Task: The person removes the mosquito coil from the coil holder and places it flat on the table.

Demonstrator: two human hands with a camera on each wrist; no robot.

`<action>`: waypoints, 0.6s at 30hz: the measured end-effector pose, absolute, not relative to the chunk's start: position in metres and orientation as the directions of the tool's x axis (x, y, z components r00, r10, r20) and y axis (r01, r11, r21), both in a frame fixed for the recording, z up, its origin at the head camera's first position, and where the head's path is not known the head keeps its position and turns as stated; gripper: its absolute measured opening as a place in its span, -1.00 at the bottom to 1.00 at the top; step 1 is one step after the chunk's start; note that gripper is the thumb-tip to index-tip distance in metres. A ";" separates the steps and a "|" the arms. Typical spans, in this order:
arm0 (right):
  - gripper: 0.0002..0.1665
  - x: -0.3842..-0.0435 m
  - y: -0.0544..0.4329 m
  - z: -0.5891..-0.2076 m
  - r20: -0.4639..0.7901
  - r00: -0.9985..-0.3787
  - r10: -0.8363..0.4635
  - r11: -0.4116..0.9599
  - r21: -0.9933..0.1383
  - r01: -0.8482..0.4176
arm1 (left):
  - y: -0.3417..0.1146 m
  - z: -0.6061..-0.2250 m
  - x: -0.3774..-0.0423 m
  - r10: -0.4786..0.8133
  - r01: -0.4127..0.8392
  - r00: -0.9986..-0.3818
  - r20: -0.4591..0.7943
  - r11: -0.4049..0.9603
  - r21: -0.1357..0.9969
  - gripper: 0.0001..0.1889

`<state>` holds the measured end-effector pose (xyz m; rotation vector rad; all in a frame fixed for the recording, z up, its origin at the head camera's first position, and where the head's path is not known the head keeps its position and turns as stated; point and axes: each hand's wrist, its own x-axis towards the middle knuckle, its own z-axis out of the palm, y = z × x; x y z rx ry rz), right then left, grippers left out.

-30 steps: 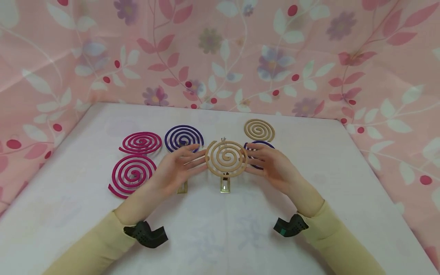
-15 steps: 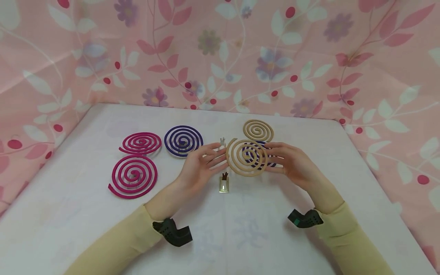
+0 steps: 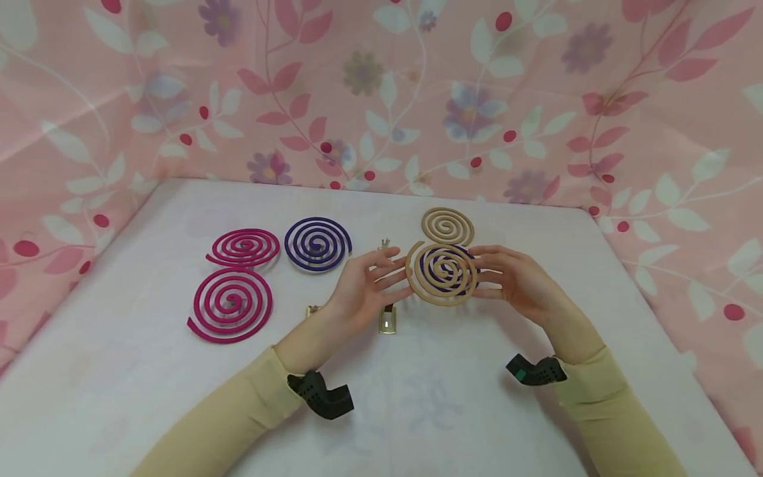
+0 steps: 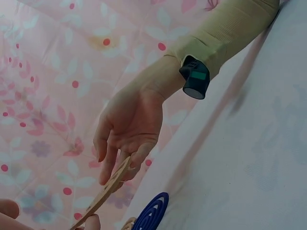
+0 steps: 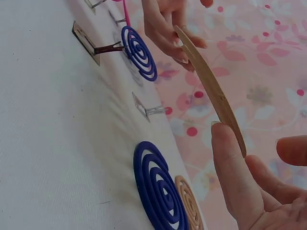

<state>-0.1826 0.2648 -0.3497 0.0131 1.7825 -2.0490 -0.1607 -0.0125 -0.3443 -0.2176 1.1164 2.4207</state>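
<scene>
A tan mosquito coil (image 3: 444, 267) hangs above the table between my two hands and tilts in the wrist views. Straight fingers of my left hand (image 3: 365, 285) touch its left edge, and its thumb stands apart. At the opposite edge, the extended fingers of my right hand (image 3: 527, 286) support it, with that thumb also clear. In the head view the coil overlaps a dark blue coil (image 5: 140, 177), which sits lower, near the table. Just behind that lies a second tan coil (image 3: 447, 228).
Another blue coil (image 3: 317, 245) and two pink coils (image 3: 234, 305) sit raised on small stands at left. A metal stand with a brown prong (image 3: 388, 322) and a silver pronged one (image 3: 385, 244) are mid-table. The pink floral cloth (image 3: 369, 99) rises behind.
Both hands have moved to the right with the tan coil, from over the middle stands to above the right blue coil. The other coils stay where they were.
</scene>
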 end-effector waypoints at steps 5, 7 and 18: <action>-0.71 -0.182 0.267 -0.350 -0.281 -0.909 -0.309 -0.063 -0.947 0.314 | -0.012 -0.348 -0.161 0.337 -0.455 -0.889 -0.311 -0.561 0.692 -0.37; -0.67 -0.182 0.268 -0.350 -0.284 -0.909 -0.306 -0.055 -0.948 0.315 | -0.012 -0.349 -0.161 0.341 -0.455 -0.888 -0.309 -0.550 0.700 -0.39; -0.54 -0.186 0.278 -0.354 -0.283 -0.902 -0.325 0.043 -0.958 0.285 | -0.007 -0.357 -0.155 0.360 -0.447 -0.886 -0.291 -0.500 0.742 -0.38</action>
